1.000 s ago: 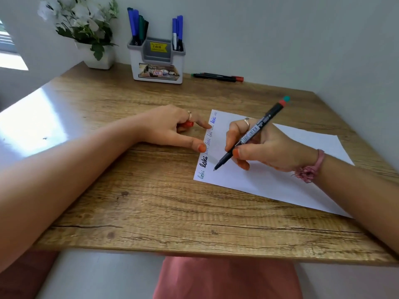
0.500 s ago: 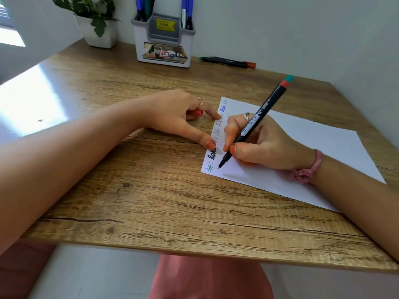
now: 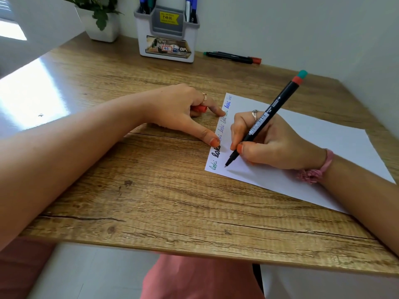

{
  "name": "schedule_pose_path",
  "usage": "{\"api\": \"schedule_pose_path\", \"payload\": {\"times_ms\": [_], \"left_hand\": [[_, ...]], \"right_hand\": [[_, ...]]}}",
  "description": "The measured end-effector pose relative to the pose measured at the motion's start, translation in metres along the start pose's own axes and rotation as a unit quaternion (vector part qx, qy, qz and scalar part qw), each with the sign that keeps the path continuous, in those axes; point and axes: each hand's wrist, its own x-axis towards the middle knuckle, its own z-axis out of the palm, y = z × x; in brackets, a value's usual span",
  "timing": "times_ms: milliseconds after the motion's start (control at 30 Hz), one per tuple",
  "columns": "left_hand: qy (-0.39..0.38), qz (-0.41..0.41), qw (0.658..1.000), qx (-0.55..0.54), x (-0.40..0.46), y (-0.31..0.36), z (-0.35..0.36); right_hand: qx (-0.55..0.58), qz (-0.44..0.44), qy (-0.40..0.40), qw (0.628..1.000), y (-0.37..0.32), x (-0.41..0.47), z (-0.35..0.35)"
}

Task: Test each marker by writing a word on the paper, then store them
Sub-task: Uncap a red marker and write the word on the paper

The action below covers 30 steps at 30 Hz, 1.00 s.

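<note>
The wooden worktop [image 3: 151,190] carried a white paper [image 3: 313,147] with test words down its left edge. At the back stood a holder [image 3: 167,39] of stored markers, with two more markers [image 3: 233,57] lying loose beside it. The left hand [image 3: 183,113] pinned the paper's edge, its fingers curled around a red cap [image 3: 199,108]. The right hand [image 3: 269,143] pinched a black marker [image 3: 263,119], tip on the paper. If the left hand lifted, the sheet could slide and smear the stroke.
</note>
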Motion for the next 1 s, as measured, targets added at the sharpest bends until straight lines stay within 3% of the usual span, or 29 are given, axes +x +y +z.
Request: {"api": "schedule_pose_path", "payload": {"times_ms": [567, 1000], "left_hand": [[-0.004, -0.008, 1.000, -0.001, 0.0014, -0.0020, 0.0014], [-0.008, -0.003, 1.000, -0.015, 0.0030, -0.0038, 0.0005]], "right_hand": [[0.007, 0.000, -0.024, 1.000, 0.0017, -0.0001, -0.0006], [0.004, -0.007, 0.007, 1.000, 0.0054, 0.0009, 0.0002]]}}
